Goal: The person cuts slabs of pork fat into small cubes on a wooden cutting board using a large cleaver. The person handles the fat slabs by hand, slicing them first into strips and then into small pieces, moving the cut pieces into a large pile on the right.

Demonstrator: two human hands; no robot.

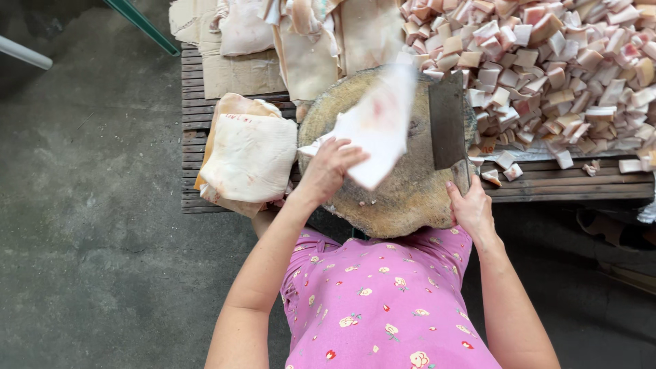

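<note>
My left hand (329, 167) is clamped on the near-left end of a pale slab of pork fat (378, 123), fingers curled over its edge; the slab is blurred and runs diagonally up to the far right across the round wooden chopping block (403, 195). My right hand (470, 208) is closed around the handle of the cleaver (447, 123), blade standing upright on the right part of the block, just beside the slab's right edge; can't tell if they touch. Block sits on a slatted wooden pallet (567, 183). Left of the block: a stack of whole fat slabs (249, 157), just beside my left wrist. Far side: more large sheets (304, 41) lying on cardboard (236, 74). Far right: a big heap of cut cubes (560, 61), a few strays near the cleaver. Concrete floor (89, 205) to the left.
</note>
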